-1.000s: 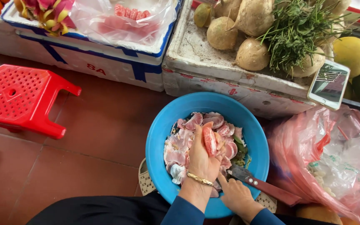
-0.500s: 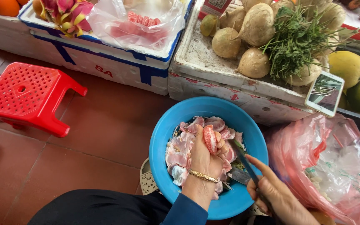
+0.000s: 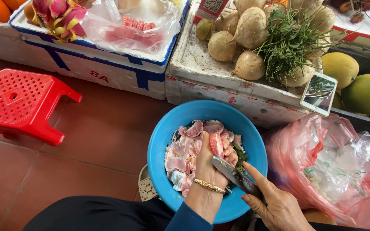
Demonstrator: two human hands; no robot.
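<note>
Over the blue bowl [image 3: 163, 141], left hand [image 3: 213, 164] is closed around 1 pink fruit segment [image 3: 216, 144], held above the peel scraps [image 3: 180, 158]. Right hand [image 3: 275, 205] grips a knife [image 3: 232, 173], fingers wrapped on the handle, blade touching the left hand's fingers. Gold bracelet [image 3: 208, 185] on left wrist. Pink bag [image 3: 335, 171] just right; red stool [image 3: 20, 102] well left.
</note>
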